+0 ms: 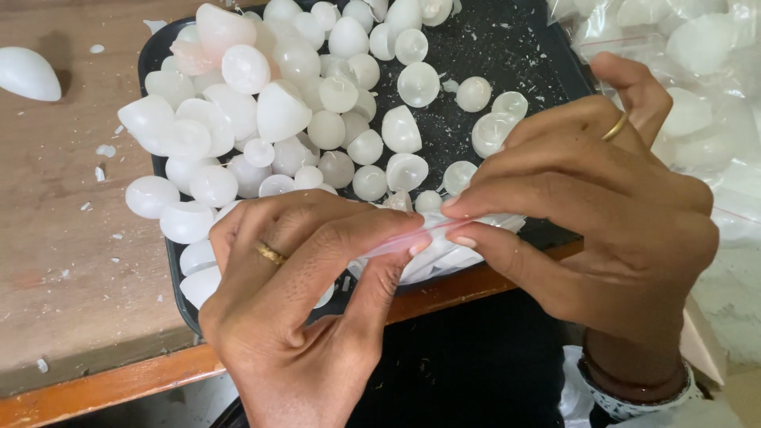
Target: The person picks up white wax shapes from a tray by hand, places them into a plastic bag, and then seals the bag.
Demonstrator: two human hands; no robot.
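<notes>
Small clear plastic bag [444,246], thin & see-through w/ a faint pink strip along its top edge, was stretched roughly level at the near edge of a black tray, over the table's front edge. Top edge was pulled taut & pinched at both ends, left end higher up than the right. Body was crumpled, bulging whitish below the strip; contents couldn't be made out.

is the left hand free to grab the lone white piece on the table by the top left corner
Probably not as it stands: the left hand is pinching a clear bag together with the right hand. The white piece lies uncovered on the table, across the tray.
</notes>
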